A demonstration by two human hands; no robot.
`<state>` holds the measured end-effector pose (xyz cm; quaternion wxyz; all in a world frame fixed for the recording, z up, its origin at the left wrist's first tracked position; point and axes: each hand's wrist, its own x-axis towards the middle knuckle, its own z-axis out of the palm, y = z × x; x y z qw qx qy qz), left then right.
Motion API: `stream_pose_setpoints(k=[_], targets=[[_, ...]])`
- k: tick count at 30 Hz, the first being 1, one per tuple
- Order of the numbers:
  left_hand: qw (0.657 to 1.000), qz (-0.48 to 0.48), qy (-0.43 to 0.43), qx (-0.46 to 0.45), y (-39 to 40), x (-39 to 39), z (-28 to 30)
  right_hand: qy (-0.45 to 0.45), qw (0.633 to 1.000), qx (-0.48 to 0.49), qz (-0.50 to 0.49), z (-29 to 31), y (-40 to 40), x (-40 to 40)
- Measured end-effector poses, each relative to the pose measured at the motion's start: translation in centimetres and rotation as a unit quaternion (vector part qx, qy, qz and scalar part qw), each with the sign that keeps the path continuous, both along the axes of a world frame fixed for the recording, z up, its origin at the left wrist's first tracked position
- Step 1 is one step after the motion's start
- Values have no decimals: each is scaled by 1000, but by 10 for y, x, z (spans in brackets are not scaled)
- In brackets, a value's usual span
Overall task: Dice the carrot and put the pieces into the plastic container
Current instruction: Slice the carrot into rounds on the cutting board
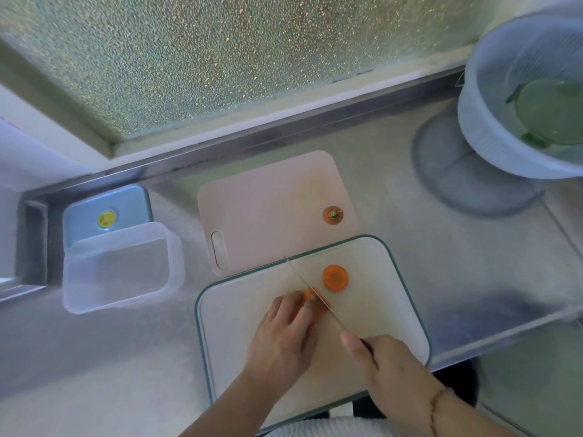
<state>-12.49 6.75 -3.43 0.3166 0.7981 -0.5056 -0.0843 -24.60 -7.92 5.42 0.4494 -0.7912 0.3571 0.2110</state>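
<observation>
Head view: left hand (284, 329) pins carrot (314, 302) mid-board, right hand (388, 370) grips knife (310, 290).

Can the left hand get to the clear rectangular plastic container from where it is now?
Probably yes. The left hand holds the orange carrot piece on the white cutting board; bare steel counter lies between it and the open clear rectangular plastic container.

No text, label, brand or number is readable on any surface here. The picture is too soft for small print, so nothing can be reported.
</observation>
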Motion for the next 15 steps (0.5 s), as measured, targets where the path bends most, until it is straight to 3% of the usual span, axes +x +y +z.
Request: stream_pose_setpoints(k=[8,15], targets=[[1000,5,-2,-23,0,-3,1,-65,997,23,-24,-29,3,28],[999,23,-14,-27,1,3,1,-69,997,-5,-28,-7,1,13]])
